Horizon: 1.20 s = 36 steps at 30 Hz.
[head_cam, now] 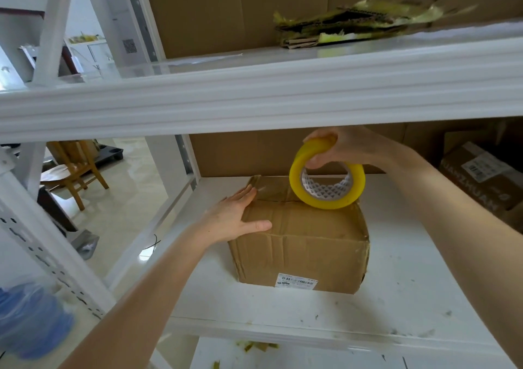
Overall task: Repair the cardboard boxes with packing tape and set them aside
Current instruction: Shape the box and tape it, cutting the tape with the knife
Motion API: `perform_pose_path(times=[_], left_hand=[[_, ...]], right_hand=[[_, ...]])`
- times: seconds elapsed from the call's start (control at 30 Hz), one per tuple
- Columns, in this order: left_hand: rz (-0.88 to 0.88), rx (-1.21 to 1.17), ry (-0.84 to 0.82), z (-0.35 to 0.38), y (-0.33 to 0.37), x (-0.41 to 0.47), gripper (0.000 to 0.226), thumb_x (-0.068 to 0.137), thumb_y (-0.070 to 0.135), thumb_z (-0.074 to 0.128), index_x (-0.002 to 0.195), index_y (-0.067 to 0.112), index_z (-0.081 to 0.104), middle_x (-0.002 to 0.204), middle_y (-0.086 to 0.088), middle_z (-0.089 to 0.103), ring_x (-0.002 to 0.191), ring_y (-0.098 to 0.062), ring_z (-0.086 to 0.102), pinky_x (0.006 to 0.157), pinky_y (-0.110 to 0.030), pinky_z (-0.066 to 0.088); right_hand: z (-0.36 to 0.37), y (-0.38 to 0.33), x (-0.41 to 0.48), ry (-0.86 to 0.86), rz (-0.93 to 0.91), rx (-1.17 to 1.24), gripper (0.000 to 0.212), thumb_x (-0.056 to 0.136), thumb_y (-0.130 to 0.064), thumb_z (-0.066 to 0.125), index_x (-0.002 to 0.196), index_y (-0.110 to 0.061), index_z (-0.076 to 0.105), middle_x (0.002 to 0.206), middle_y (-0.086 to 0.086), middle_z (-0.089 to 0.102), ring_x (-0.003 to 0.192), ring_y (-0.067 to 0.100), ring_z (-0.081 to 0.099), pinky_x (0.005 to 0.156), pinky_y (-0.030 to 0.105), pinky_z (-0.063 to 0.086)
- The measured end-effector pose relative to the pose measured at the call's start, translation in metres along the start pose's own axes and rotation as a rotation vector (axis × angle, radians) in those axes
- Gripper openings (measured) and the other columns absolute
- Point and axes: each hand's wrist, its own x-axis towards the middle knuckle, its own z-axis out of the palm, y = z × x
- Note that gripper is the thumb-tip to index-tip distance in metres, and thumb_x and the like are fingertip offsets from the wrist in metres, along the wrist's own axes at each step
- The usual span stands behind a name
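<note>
A worn brown cardboard box (305,244) with a white barcode label stands on the white middle shelf (410,283). My left hand (237,217) lies flat on the box's top left edge, fingers straight, thumb on the top face. My right hand (339,147) grips a yellow roll of packing tape (325,181), thumb through its core. The roll stands on edge and touches the box's top near the far right. A strip of tape runs across the top's middle seam.
The upper shelf's thick white beam (254,105) hangs just above my right hand. A pile of torn cardboard and old tape (353,23) lies on that upper shelf. Another brown box (481,181) sits at the right of the middle shelf. A wooden chair (76,170) stands on the floor at left.
</note>
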Motion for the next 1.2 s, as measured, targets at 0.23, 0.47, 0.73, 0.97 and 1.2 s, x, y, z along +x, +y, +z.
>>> perform_pose_path(times=[0.23, 0.47, 0.73, 0.97, 1.2], left_hand=[[-0.022, 0.253, 0.065, -0.001, 0.036, 0.01, 0.086, 0.081, 0.079, 0.029, 0.15, 0.029, 0.023, 0.16, -0.007, 0.013, 0.145, -0.022, 0.018, 0.118, -0.042, 0.017], [-0.012, 0.156, 0.051, 0.021, 0.062, 0.008, 0.081, 0.089, 0.071, 0.017, 0.153, 0.024, 0.003, 0.161, -0.001, 0.005, 0.147, -0.025, 0.006, 0.119, -0.04, 0.01], [-0.047, 0.178, 0.058, 0.022, 0.064, 0.005, 0.083, 0.087, 0.074, 0.015, 0.153, 0.026, 0.003, 0.161, 0.003, 0.003, 0.148, -0.021, 0.004, 0.119, -0.039, 0.007], [-0.04, 0.192, 0.07, 0.023, 0.061, 0.006, 0.102, 0.068, 0.082, -0.003, 0.153, 0.026, 0.004, 0.161, 0.004, -0.001, 0.148, -0.021, 0.003, 0.118, -0.039, 0.007], [-0.016, 0.2, 0.031, 0.019, 0.07, 0.009, 0.08, 0.078, 0.079, 0.004, 0.15, 0.043, 0.002, 0.161, -0.006, 0.003, 0.147, -0.033, 0.006, 0.117, -0.05, 0.008]], right_hand=[[0.009, 0.008, -0.007, 0.059, -0.008, 0.047, 0.066, 0.059, -0.056, 0.081, 0.112, -0.032, 0.05, 0.101, -0.016, 0.053, 0.09, 0.003, 0.053, 0.066, 0.023, 0.041], [0.032, 0.037, -0.027, 0.158, 0.037, 0.389, 0.062, 0.065, -0.039, 0.086, 0.115, -0.027, 0.053, 0.101, -0.01, 0.063, 0.091, 0.006, 0.062, 0.066, 0.017, 0.047], [0.031, 0.038, -0.031, 0.196, -0.006, 0.471, 0.057, 0.068, -0.022, 0.085, 0.115, -0.037, 0.058, 0.093, -0.016, 0.068, 0.083, -0.004, 0.065, 0.064, 0.01, 0.048], [-0.019, 0.052, -0.044, 0.213, 0.031, 0.248, 0.049, 0.072, -0.01, 0.074, 0.1, -0.049, 0.062, 0.076, -0.013, 0.071, 0.08, 0.002, 0.066, 0.076, 0.019, 0.049], [-0.022, 0.06, -0.059, 0.254, 0.063, 0.201, 0.06, 0.068, -0.027, 0.085, 0.12, -0.034, 0.056, 0.104, -0.009, 0.063, 0.093, 0.006, 0.06, 0.078, 0.024, 0.048]])
